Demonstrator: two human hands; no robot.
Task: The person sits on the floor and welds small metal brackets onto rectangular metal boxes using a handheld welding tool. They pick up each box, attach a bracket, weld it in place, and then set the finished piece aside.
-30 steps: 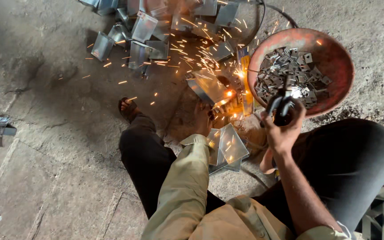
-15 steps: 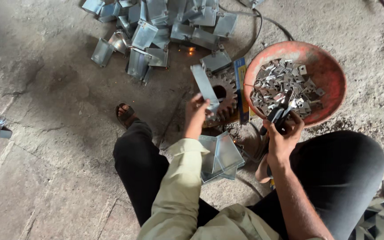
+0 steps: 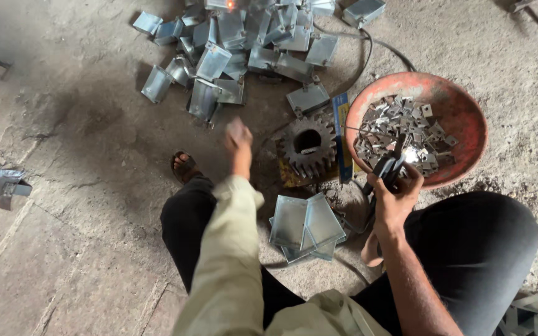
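- Our right hand (image 3: 392,198) grips a dark tool (image 3: 388,167) at the red bowl (image 3: 462,112).
- Our left hand (image 3: 239,138), blurred, fingers unclear, hangs between the gear (image 3: 308,144) and grey boxes (image 3: 238,43).
- More boxes lie stacked below.

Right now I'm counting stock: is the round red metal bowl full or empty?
Partly full: the round red metal bowl holds a heap of small grey metal pieces, with bare red wall above.

We are seeing the bowl (image 3: 462,118) lying right of the gear (image 3: 308,146), boxes (image 3: 244,50) behind it, plates (image 3: 306,227) before it.
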